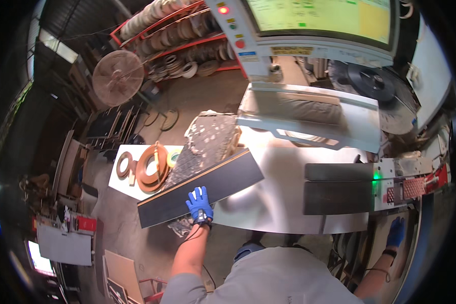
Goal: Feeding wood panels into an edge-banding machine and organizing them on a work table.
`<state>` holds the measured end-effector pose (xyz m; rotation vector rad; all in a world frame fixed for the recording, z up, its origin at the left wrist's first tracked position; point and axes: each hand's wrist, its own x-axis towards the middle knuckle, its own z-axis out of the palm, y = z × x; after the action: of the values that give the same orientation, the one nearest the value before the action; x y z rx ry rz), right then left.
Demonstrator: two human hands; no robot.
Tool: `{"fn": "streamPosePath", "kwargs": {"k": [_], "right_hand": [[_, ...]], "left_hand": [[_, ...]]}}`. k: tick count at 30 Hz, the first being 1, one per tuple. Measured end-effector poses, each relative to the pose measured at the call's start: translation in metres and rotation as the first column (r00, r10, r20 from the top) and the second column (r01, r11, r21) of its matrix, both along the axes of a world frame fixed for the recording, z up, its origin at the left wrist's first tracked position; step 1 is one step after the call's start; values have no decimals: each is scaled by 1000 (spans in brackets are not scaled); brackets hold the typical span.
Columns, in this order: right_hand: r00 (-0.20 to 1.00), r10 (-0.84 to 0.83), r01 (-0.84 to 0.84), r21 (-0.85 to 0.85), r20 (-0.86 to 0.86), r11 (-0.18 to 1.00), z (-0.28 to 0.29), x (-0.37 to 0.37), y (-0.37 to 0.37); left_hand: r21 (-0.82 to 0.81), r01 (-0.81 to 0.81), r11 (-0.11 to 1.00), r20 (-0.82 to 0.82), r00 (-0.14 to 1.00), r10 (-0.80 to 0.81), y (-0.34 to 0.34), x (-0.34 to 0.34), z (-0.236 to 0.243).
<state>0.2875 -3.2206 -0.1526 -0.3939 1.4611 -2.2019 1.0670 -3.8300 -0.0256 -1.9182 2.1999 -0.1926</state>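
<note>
My left hand [199, 203], in a blue glove, lies with fingers stretched out on a long black panel [228, 177]. The panel slants up to the right, with a light brown strip along its far edge. Its right end rests over a shiny metal table [253, 210]. Far to the right, my right hand [396, 233], also gloved in blue, reaches down beside the machine with its fingers extended. A brownish board [382, 256] lies under or beside it; contact is hard to tell. Two dark panels [337, 198] lie side by side at the machine's infeed.
Brown edging rolls [152, 168] sit on a white board at left, beside a worn, speckled dark slab [202, 139]. A machine with a lit screen [324, 20] stands ahead. Behind are a pedestal fan [117, 77] and red racks of rolls [180, 40].
</note>
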Motion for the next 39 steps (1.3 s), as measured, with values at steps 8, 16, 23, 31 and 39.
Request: {"fn": "streamPosePath", "kwargs": {"k": [8,16,23,31,39], "right_hand": [[793,57,-158,115,606,981,84,302,-217],[679,442,-630,155,587,761,191,422,-342],[498,662,-817,48,560,574,185,497,-403],[280,840,-959,98,464,265,183,562,-420],[652,720,-742,-3,-240,671,233,534,-421]], "left_hand": [[-177,167,970,-50,983,-179,-7,43,37],[-358,18,933,-469,861,-196,-24,142,239],[-656,-231,718,-693,562,-453,7,217,384],[-415,-437,798,-738,-350,-576,-1,231,426],[-107,48,993,-554,-832,-20,-21,129,281]]}}
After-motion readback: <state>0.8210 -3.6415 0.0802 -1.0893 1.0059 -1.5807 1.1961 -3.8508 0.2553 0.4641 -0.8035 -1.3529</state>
